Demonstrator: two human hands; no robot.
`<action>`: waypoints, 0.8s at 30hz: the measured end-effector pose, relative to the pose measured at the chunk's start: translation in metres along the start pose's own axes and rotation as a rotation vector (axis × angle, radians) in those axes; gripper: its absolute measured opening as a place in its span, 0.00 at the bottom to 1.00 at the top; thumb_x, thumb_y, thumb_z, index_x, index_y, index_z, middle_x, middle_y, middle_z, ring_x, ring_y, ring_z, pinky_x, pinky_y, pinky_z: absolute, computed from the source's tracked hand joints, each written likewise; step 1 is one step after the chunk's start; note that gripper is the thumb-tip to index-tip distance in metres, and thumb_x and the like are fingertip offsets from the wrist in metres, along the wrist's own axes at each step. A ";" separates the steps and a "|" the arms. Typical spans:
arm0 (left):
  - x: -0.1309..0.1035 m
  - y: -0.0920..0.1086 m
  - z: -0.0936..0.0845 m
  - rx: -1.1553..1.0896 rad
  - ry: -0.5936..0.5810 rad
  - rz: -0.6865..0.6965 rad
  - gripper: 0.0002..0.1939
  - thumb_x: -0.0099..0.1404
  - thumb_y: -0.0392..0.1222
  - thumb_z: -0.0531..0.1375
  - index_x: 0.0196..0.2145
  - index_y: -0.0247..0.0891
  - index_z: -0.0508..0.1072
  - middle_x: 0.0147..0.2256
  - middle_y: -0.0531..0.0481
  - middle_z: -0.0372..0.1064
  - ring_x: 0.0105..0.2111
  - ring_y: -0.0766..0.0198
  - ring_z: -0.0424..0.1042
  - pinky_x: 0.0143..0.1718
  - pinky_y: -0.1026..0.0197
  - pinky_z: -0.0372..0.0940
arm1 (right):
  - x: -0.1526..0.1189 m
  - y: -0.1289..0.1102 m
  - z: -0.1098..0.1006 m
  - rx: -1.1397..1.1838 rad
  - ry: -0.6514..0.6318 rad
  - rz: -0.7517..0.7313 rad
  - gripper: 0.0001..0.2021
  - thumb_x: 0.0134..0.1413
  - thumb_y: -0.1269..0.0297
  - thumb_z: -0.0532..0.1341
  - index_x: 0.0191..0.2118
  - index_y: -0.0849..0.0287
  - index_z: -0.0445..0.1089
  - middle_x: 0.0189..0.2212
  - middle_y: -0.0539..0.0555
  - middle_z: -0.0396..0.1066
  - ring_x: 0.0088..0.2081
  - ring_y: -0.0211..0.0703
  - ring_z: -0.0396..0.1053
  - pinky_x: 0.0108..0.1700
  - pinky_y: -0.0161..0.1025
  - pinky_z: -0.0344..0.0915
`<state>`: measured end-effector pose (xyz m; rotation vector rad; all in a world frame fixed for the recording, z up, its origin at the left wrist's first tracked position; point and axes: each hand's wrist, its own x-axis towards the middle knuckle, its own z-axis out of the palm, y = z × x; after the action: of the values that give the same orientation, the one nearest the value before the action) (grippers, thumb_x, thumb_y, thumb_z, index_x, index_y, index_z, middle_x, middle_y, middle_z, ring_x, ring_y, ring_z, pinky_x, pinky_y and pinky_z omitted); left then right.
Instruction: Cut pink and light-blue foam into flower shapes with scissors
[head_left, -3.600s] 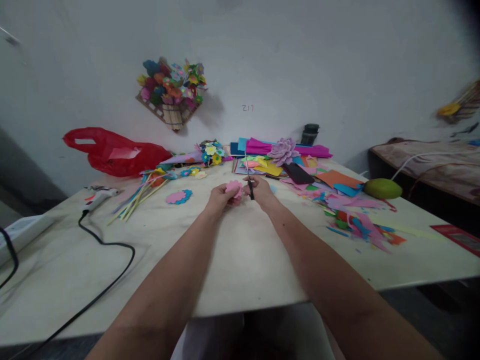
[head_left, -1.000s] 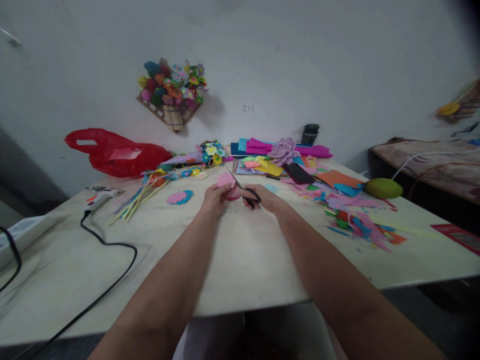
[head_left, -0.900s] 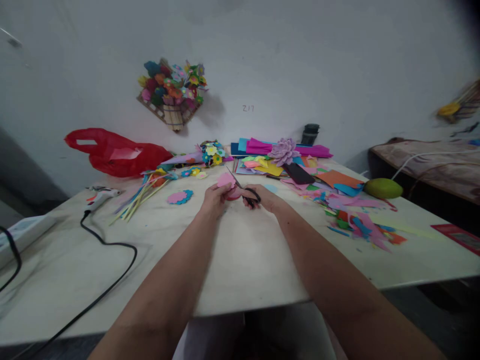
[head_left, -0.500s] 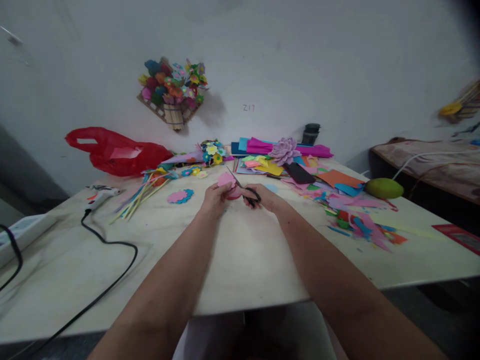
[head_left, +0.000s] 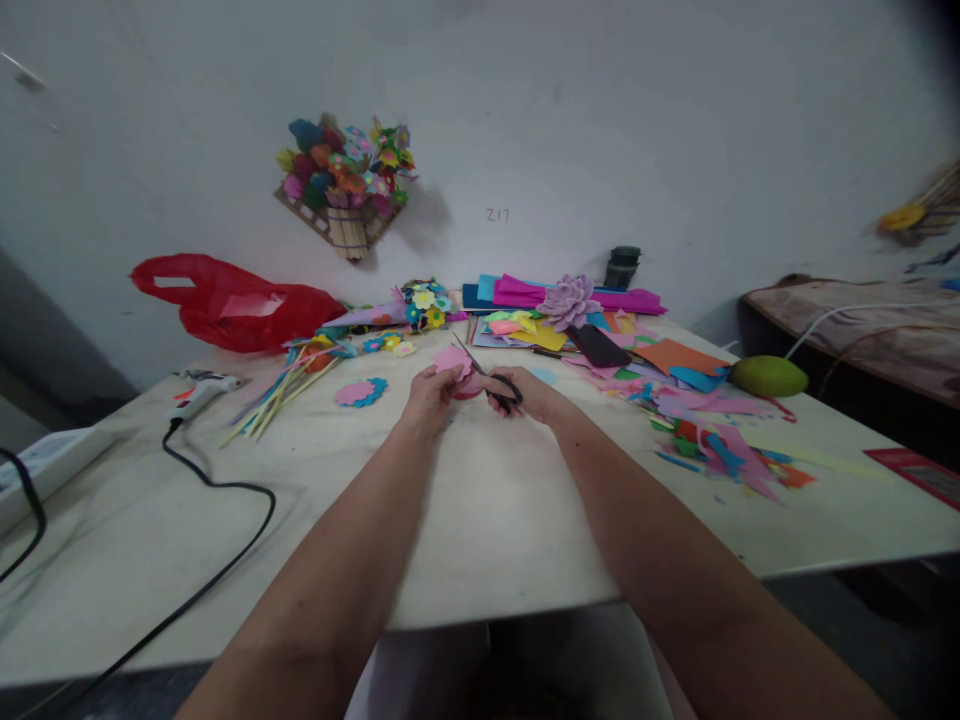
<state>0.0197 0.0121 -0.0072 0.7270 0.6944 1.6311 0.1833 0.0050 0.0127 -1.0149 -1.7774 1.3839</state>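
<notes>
My left hand (head_left: 431, 392) pinches a pink scalloped flower cutout (head_left: 452, 361) over the middle of the table. In my right hand (head_left: 531, 393) are black-handled scissors (head_left: 510, 391), fingers wrapped around the loops. The blades point up and left, against the edge of the pink piece. A darker pink bit (head_left: 469, 387) shows below, between my two hands. On the table to the left lie flower cutouts, a pink one (head_left: 354, 393) overlapping a blue one (head_left: 377, 391).
At left are a glue gun (head_left: 201, 393) with a black cord, a power strip (head_left: 52, 470), thin strips (head_left: 281, 405) and a red plastic bag (head_left: 240, 310). Coloured scraps (head_left: 727, 450), a phone (head_left: 598, 346) and a green fruit (head_left: 769, 376) lie at right. Craft flowers (head_left: 426, 303) sit behind.
Almost nothing differs. Both hands, the pink cutout and the scissors stay in nearly the same place.
</notes>
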 end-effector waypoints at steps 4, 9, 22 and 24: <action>0.000 0.001 0.000 -0.007 -0.002 -0.004 0.10 0.41 0.28 0.69 0.21 0.33 0.72 0.23 0.50 0.72 0.27 0.65 0.74 0.36 0.61 0.71 | -0.001 -0.001 0.001 -0.006 0.002 -0.009 0.12 0.57 0.60 0.60 0.27 0.61 0.62 0.14 0.45 0.64 0.12 0.29 0.58 0.11 0.28 0.47; 0.000 0.001 0.000 -0.013 -0.002 0.001 0.10 0.41 0.27 0.69 0.21 0.33 0.72 0.23 0.50 0.72 0.27 0.64 0.74 0.36 0.61 0.71 | -0.001 -0.002 0.000 -0.013 -0.002 -0.007 0.12 0.57 0.60 0.60 0.26 0.60 0.62 0.14 0.45 0.64 0.12 0.29 0.58 0.11 0.27 0.47; 0.000 0.002 -0.001 -0.012 0.014 -0.017 0.08 0.43 0.27 0.68 0.22 0.31 0.73 0.24 0.47 0.74 0.28 0.63 0.75 0.35 0.62 0.71 | 0.000 -0.001 0.000 -0.017 -0.006 0.020 0.10 0.57 0.63 0.59 0.28 0.61 0.63 0.15 0.46 0.64 0.13 0.29 0.58 0.12 0.27 0.45; 0.000 0.002 -0.001 -0.017 0.021 -0.016 0.08 0.43 0.27 0.68 0.22 0.31 0.73 0.24 0.48 0.73 0.28 0.62 0.75 0.36 0.61 0.71 | 0.000 -0.002 0.000 -0.019 -0.006 0.017 0.09 0.57 0.63 0.59 0.28 0.61 0.64 0.15 0.46 0.64 0.13 0.29 0.58 0.12 0.27 0.45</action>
<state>0.0173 0.0122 -0.0062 0.6917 0.6989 1.6303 0.1828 0.0045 0.0143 -1.0389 -1.7934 1.3838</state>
